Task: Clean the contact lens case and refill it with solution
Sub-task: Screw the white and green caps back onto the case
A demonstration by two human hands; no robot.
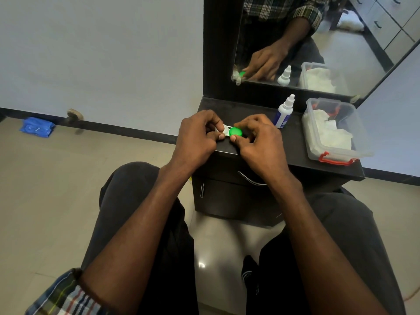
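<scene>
Nearest: a plaid sleeve on the left forearm, dark trousers over both knees, a black sock on the pale floor between them.

Both forearms reach to the near left edge of a black surface, a cabinet top with a drawer handle below it.

Left hand: fingers curled, thumb and forefinger pinch the white end of the case. Grip is tight around it.

Right hand: fingers curled, thumb and fingertips pinch the green cap on the right end of the case. Grip is closed on the cap.

The case sits between the two hands, at the near left part of the surface, white side left, green side right. Cannot tell if it rests on the surface or is lifted just off it.

Just right of and beyond the right hand, a bottle stands upright, white nozzle up, blue label.

Further right, well apart from the hands, a clear tub with red clips holds white tissue.

Far: a mirror in a black frame stands on the back of the surface and reflects a hand, the bottle and the tub.

Far left on the floor by the wall: a blue packet and a doorstop.
</scene>
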